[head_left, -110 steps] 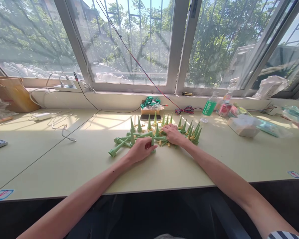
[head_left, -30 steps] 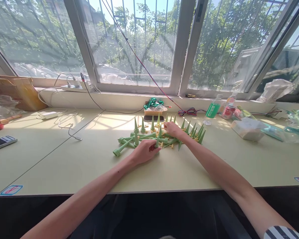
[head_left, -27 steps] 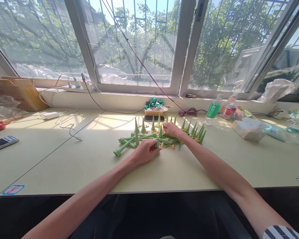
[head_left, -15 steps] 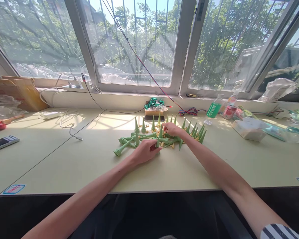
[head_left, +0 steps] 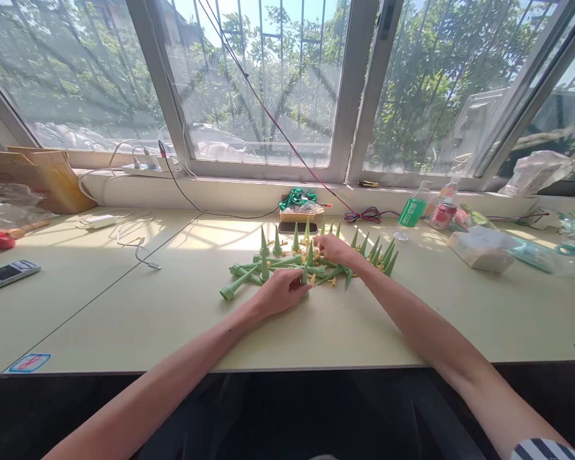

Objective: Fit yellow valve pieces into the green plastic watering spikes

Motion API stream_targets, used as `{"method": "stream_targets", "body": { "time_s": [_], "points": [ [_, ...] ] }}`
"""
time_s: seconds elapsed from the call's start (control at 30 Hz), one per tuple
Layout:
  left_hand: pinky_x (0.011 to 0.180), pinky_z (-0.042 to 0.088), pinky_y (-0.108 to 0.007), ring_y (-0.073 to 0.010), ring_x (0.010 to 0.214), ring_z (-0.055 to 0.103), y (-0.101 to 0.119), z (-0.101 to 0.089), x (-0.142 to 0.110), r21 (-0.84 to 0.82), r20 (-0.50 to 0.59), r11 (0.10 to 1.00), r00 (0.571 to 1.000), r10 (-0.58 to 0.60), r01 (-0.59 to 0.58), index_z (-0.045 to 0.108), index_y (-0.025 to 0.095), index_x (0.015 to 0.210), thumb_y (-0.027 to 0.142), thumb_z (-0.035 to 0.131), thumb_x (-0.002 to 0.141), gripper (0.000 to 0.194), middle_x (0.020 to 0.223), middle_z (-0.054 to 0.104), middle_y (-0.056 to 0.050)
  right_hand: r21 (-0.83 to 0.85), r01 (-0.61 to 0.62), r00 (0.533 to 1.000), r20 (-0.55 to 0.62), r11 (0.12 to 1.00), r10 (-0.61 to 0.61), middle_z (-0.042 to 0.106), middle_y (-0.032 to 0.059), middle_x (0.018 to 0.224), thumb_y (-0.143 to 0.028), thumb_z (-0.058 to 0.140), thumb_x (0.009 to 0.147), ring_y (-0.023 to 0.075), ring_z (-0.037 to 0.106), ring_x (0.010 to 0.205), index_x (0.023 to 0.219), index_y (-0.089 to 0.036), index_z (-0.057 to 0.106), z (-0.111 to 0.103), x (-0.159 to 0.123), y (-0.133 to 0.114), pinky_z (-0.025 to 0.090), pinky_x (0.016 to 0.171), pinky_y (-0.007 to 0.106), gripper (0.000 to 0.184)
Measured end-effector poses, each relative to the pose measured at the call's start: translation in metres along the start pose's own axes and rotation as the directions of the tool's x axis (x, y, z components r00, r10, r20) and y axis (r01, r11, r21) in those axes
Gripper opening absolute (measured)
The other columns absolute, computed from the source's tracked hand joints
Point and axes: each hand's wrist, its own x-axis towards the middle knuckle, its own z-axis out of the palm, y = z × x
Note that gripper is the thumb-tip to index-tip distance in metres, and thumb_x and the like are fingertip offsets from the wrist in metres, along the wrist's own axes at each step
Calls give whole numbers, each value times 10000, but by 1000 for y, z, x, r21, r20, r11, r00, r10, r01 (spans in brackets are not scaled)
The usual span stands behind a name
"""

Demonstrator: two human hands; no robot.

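Note:
My left hand [head_left: 282, 289] is closed around the lower part of an upright green plastic cone [head_left: 305, 275], at the front of a cluster of similar pieces. Farther back, my right hand [head_left: 333, 248] reaches into the cluster with its fingers pinched together; whatever lies between the fingertips is too small to make out. Around both hands are several green cones [head_left: 263, 239], some standing and some leaning. Long green tubes with a flared end [head_left: 228, 292] lie to the left. Small yellow pieces [head_left: 333, 280] are scattered among them.
Behind the cluster lie a dark phone [head_left: 298, 228] and a small box [head_left: 297, 216] with green cord. A bottle with a green label [head_left: 412, 211], a can [head_left: 443, 216] and a white tissue pack [head_left: 479, 249] stand right. Another phone [head_left: 9, 276] and white cables [head_left: 129, 236] are left.
Almost nothing differs. Both hands stay in the same places with the same grip, and the whole view has shifted very slightly.

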Motion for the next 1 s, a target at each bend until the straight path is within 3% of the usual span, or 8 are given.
{"method": "stream_targets", "body": {
  "time_s": [0.2, 0.33, 0.47, 0.57, 0.73, 0.87, 1.0],
  "points": [
    [530, 301, -231, -86, 532, 360, -2, 1, 0, -4, -8, 1000, 1000, 11, -11, 430, 166, 626, 301, 601, 885, 338, 578, 430, 52, -139, -49, 988, -150, 989, 28, 630, 157, 950, 92, 435, 819, 243, 565, 912, 1079, -117, 631, -17, -31, -15, 374, 664, 269, 387],
    [519, 296, -232, -86, 523, 360, -3, 2, 1, 8, -35, 1000, 999, -16, 17, 433, 166, 618, 295, 616, 871, 338, 566, 435, 51, -173, -51, 926, -377, 984, -18, 572, 118, 866, 93, 404, 821, 239, 515, 878, 1127, -150, 628, -12, -58, -23, 385, 642, 271, 451],
    [515, 290, -232, -87, 521, 342, -4, 3, 2, 1, -60, 999, 998, -35, 35, 436, 165, 615, 282, 621, 865, 332, 554, 420, 53, -1, 161, 838, -528, 987, -137, 526, 90, 852, -14, 424, 907, 223, 508, 850, 1105, -154, 626, 9, -86, -34, 439, 703, 293, 315],
    [506, 280, -233, -89, 518, 319, -3, 2, 3, -27, -81, 999, 996, -46, 44, 436, 166, 613, 297, 594, 886, 341, 546, 394, 53, 139, 313, 802, -569, 940, -183, 537, 88, 888, -93, 422, 950, 220, 531, 860, 1087, -170, 609, 26, -101, -43, 463, 720, 312, 244],
    [490, 235, -235, -87, 502, 271, -2, 1, 5, -97, -123, 994, 990, -66, 55, 414, 171, 614, 358, 504, 946, 392, 529, 330, 58, 367, 356, 825, -555, 860, -105, 554, 54, 863, -137, 462, 947, 178, 557, 747, 1073, -180, 605, 38, -104, -54, 480, 710, 311, 195],
    [481, 235, -231, -92, 504, 293, -2, 1, 6, -127, -118, 990, 990, -76, 61, 443, 171, 645, 389, 473, 959, 384, 540, 354, 51, 413, 380, 840, -529, 828, -121, 579, 46, 869, -160, 500, 948, 175, 565, 766, 1047, -190, 612, 38, -101, -55, 472, 718, 306, 153],
    [478, 228, -230, -87, 498, 259, -1, 1, 5, -112, -148, 992, 986, -79, 62, 380, 178, 603, 422, 503, 942, 437, 522, 306, 60, 434, 365, 861, -495, 823, -121, 568, 35, 849, -170, 546, 943, 169, 549, 765, 989, -179, 610, 37, -102, -55, 453, 719, 296, 79]
  ]
}}
